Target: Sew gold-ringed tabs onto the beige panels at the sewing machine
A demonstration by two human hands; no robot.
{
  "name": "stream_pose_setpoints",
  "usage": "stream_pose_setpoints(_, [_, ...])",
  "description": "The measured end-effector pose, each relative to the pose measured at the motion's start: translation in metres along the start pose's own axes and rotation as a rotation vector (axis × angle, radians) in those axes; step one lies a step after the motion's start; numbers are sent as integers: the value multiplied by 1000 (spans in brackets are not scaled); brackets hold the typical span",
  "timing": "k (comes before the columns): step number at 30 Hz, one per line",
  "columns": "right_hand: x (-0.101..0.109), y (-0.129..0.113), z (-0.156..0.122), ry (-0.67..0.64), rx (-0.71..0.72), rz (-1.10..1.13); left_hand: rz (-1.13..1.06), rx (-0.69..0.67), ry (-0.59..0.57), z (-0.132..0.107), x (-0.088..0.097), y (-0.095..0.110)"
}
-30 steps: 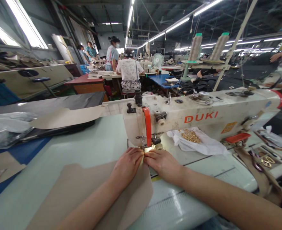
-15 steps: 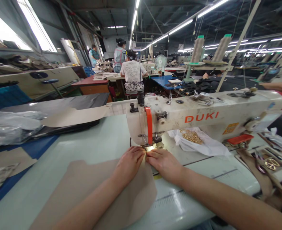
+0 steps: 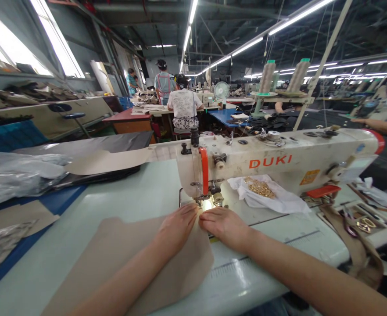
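Note:
A flat beige fabric panel (image 3: 124,254) lies on the pale green sewing table, its far corner under the needle area of a white sewing machine (image 3: 193,171). My left hand (image 3: 179,224) presses on the panel just left of the needle, fingers closed together at its edge. Opposite it, my right hand (image 3: 224,224) pinches the panel's right edge, fingertips close to the left ones. The machine's small lamp lights the spot just beyond my fingers. The fingertips cover the exact place where panel and presser foot meet.
Gold metal rings (image 3: 259,188) sit in a white plastic bag (image 3: 279,202) under the machine arm. A parts tray (image 3: 374,224) and a brown strap (image 3: 361,250) are at right. Plastic wrapping (image 3: 22,175) and another beige panel (image 3: 108,161) lie at left. Co-workers sit and stand beyond.
The camera view has shifted slightly. Both hands stay by the needle on the beige panel, with the right fingertips a little nearer to me from the needle.

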State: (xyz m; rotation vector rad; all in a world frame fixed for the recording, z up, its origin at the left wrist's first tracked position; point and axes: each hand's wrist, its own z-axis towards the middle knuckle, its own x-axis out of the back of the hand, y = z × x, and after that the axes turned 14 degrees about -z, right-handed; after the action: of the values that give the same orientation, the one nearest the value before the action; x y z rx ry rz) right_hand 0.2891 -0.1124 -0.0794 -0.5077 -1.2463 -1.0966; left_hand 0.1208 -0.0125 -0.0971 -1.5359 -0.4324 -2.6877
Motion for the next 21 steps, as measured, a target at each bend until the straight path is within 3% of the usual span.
stream_pose_setpoints(9, [-3, 1, 3, -20, 1, -16, 78, -51, -69, 5, 3, 0])
stream_pose_setpoints(21, [-1, 3, 7, -11, -15, 23, 42, -52, -20, 4, -1, -11])
